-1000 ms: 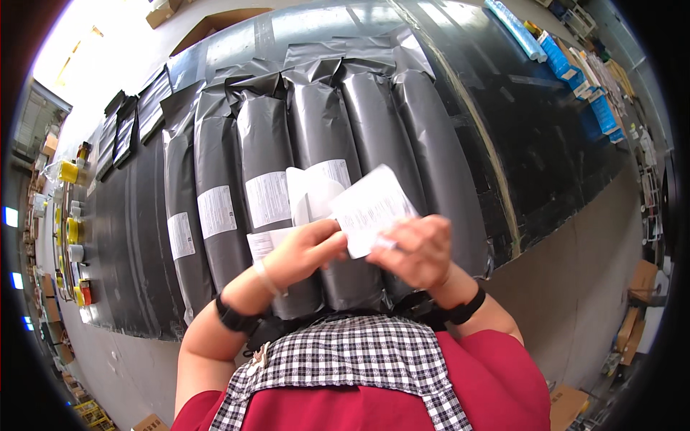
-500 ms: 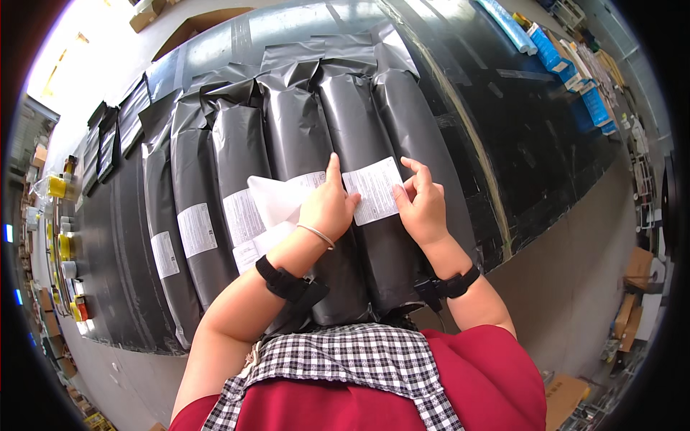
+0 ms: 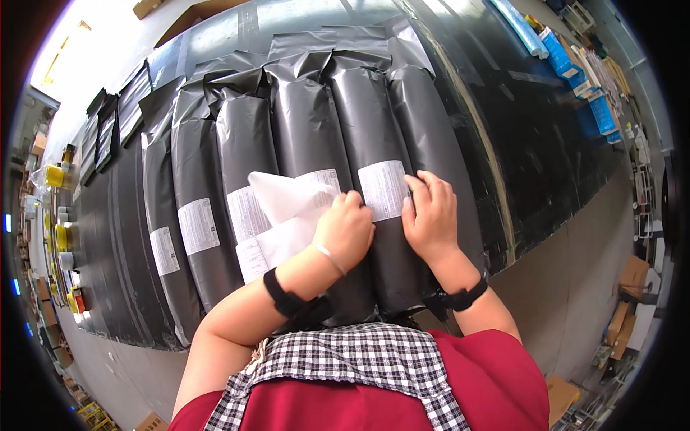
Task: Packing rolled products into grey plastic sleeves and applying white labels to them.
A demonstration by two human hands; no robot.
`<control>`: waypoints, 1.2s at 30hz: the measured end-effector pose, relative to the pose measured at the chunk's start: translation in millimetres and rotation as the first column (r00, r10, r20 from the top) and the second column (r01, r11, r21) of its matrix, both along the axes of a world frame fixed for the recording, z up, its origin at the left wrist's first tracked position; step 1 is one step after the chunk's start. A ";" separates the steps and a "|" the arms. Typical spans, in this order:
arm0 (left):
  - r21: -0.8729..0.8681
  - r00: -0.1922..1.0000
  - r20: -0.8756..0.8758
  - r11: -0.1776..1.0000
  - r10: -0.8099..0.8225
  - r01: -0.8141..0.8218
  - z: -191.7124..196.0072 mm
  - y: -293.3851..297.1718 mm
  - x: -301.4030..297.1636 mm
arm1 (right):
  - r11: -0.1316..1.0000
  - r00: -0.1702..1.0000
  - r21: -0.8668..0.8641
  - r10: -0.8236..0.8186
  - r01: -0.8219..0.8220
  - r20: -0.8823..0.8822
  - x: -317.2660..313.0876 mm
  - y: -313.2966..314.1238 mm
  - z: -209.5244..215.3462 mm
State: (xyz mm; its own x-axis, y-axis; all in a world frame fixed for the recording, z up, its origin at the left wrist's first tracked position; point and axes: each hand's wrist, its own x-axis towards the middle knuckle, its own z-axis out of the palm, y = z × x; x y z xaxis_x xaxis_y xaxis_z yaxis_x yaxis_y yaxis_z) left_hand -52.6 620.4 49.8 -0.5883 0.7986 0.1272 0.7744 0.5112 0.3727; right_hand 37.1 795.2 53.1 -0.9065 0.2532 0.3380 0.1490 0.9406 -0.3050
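Note:
A row of black plastic-wrapped parcels (image 3: 305, 118) lies on the dark table, several bearing white printed labels. My left hand (image 3: 345, 228) is closed, its curled fingers beside the left edge of a label (image 3: 382, 189). Loose white paper sheets (image 3: 284, 201) run into this fist and lie over neighbouring parcels; the fingers hide where they are gripped. At the same label's right edge, my right hand (image 3: 433, 215) rests with bent, slightly parted fingers, holding nothing visible. The label appears flat on its parcel.
Folded black plastic bags (image 3: 133, 108) lie at the table's far left. Blue boxes (image 3: 564, 57) and a pale blue roll (image 3: 521, 29) stand along the far right edge. Yellow tape rolls (image 3: 61, 237) line the left side. Cardboard boxes (image 3: 632, 276) stand right, beyond the table.
My left index finger has curled in, and that hand has moved slightly right and nearer me. My right fingers have come down onto the label's right edge. The label now looks flatter.

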 end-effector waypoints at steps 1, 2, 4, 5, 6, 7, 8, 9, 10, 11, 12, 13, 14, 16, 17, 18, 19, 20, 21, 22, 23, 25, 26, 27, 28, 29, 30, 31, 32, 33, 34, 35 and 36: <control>0.178 0.990 0.073 0.979 -0.117 0.102 9.4 -10.6 3.1 | 1.000 1.000 -0.003 0.006 -0.006 0.000 -2.5 -5.6 2.9; 0.257 0.963 0.194 0.957 -0.186 0.133 19.8 -21.0 4.1 | 0.993 0.992 -0.011 0.116 -0.115 0.041 -6.9 -14.4 5.0; 0.351 0.954 0.196 0.925 -0.226 0.147 40.5 -47.4 2.5 | 0.978 0.934 -0.083 0.210 -0.194 0.288 -20.9 -31.6 -2.4; 0.450 0.938 0.196 0.876 -0.287 0.174 50.7 -60.2 2.8 | 0.986 0.924 -0.010 0.162 -0.169 0.347 -33.8 -34.3 -2.8; 0.414 0.975 0.136 0.904 -0.173 0.103 60.5 -72.7 3.2 | 0.991 0.921 0.024 0.111 -0.129 0.373 -53.9 -31.6 -3.4; 0.331 0.993 0.083 0.942 -0.078 0.046 66.2 -89.7 -1.2 | 0.993 0.917 0.058 0.071 -0.101 0.394 -73.5 -29.2 -3.1; 0.265 0.997 0.057 0.963 0.046 -0.059 66.6 -105.9 -5.1 | 0.994 0.907 0.063 0.054 -0.088 0.419 -86.6 -26.3 -1.3; 0.202 0.986 0.023 0.965 0.163 -0.165 64.6 -121.0 -7.8 | 0.995 0.896 0.071 0.033 -0.072 0.444 -91.1 -22.3 0.2; 0.157 0.974 0.052 0.961 0.221 -0.227 61.1 -140.4 -9.1 | 0.994 0.914 0.065 0.054 -0.088 0.403 -85.8 -21.5 -3.6; 0.111 0.955 0.080 0.950 0.285 -0.293 53.7 -160.4 -10.2 | 0.990 0.931 0.046 0.108 -0.132 0.348 -70.1 -22.9 -10.3; 0.051 0.940 0.143 0.946 0.311 -0.321 48.1 -178.6 -11.5 | 0.985 0.940 0.031 0.153 -0.170 0.306 -46.1 -28.9 -4.8; 0.038 0.943 0.178 0.956 0.280 -0.291 44.8 -192.0 -14.0 | 0.981 0.924 -0.021 0.188 -0.192 0.333 -22.4 -36.8 2.3; 0.029 0.949 0.202 0.967 0.241 -0.252 38.0 -202.8 -16.7 | 0.980 0.905 -0.032 0.192 -0.194 0.379 4.6 -44.3 3.2; 0.023 0.952 0.225 0.976 0.206 -0.217 37.8 -212.4 -18.8 | 0.975 0.874 -0.052 0.217 -0.216 0.434 49.1 -61.3 13.6; -0.010 0.940 0.276 0.979 0.200 -0.206 40.3 -210.7 -19.8 | 0.970 0.874 -0.093 0.241 -0.223 0.422 64.2 -69.1 18.7; -0.042 0.925 0.326 0.980 0.196 -0.193 42.6 -210.4 -20.8 | 0.957 0.869 -0.138 0.291 -0.257 0.401 76.9 -71.2 16.9; -0.039 0.927 0.323 0.981 0.193 -0.191 43.2 -210.2 -24.1 | 0.942 0.864 -0.178 0.332 -0.284 0.379 82.6 -74.2 21.3; -0.120 0.899 0.374 0.973 0.228 -0.197 42.6 -210.9 -27.2 | 0.949 0.924 -0.156 0.305 -0.275 0.231 86.5 -81.2 25.3; -0.202 0.868 0.419 0.959 0.267 -0.198 41.0 -213.1 -27.6 | 0.949 0.925 -0.154 0.305 -0.276 0.224 85.7 -86.6 30.0; -0.119 0.877 0.403 0.965 0.261 -0.233 33.4 -214.8 -24.9 | 0.921 0.931 -0.222 0.350 -0.321 0.106 82.7 -89.8 35.9; -0.118 0.880 0.399 0.966 0.257 -0.229 35.4 -215.7 -22.5 | 0.883 0.923 -0.286 0.385 -0.373 -0.018 77.9 -94.3 42.3; -0.154 0.902 0.391 0.979 0.184 -0.133 39.7 -215.8 -17.5 | 0.807 0.867 -0.325 0.486 -0.494 -0.111 64.2 -107.9 51.8; -0.051 0.869 0.465 0.985 0.168 -0.164 53.5 -209.9 -12.0 | 0.771 0.845 -0.353 0.517 -0.530 -0.137 58.3 -115.6 56.6; -0.045 0.873 0.464 0.988 0.151 -0.147 58.6 -207.3 -6.5 | 0.734 0.821 -0.379 0.547 -0.564 -0.164 52.0 -126.8 62.0; 0.094 0.797 0.584 0.962 0.155 -0.256 62.3 -205.9 0.2 | 0.755 0.830 -0.349 0.528 -0.555 -0.177 45.7 -140.1 68.6; 0.212 0.707 0.696 0.903 0.129 -0.374 69.0 -202.0 6.4 | 0.777 0.839 -0.318 0.510 -0.544 -0.189 40.5 -152.9 74.7; 0.236 0.671 0.736 0.896 0.088 -0.376 79.4 -199.7 13.3 | 0.816 0.866 -0.291 0.462 -0.500 -0.192 38.8 -163.8 79.1; 0.244 0.676 0.733 0.898 0.076 -0.365 83.8 -199.6 18.2 | 0.823 0.869 -0.282 0.455 -0.493 -0.193 38.6 -171.5 82.5; 0.378 0.725 0.687 0.875 -0.047 -0.301 86.6 -199.2 22.5 | 0.812 0.878 -0.334 0.431 -0.478 -0.209 39.4 -177.1 85.4; 0.503 0.763 0.625 0.833 -0.167 -0.229 87.8 -197.4 26.1 | 0.799 0.887 -0.384 0.405 -0.462 -0.224 41.5 -179.3 87.6; 0.527 0.841 0.517 0.834 -0.162 -0.163 89.9 -195.9 29.6 | 0.801 0.883 -0.380 0.382 -0.463 -0.272 42.4 -181.3 84.3; 0.529 0.839 0.515 0.835 -0.173 -0.152 93.5 -193.0 32.9 | 0.807 0.887 -0.377 0.372 -0.454 -0.272 45.7 -181.3 84.2; 0.565 0.934 0.328 0.822 -0.144 -0.072 99.1 -189.3 36.2 | 0.813 0.884 -0.359 0.375 -0.459 -0.280 49.3 -180.0 85.4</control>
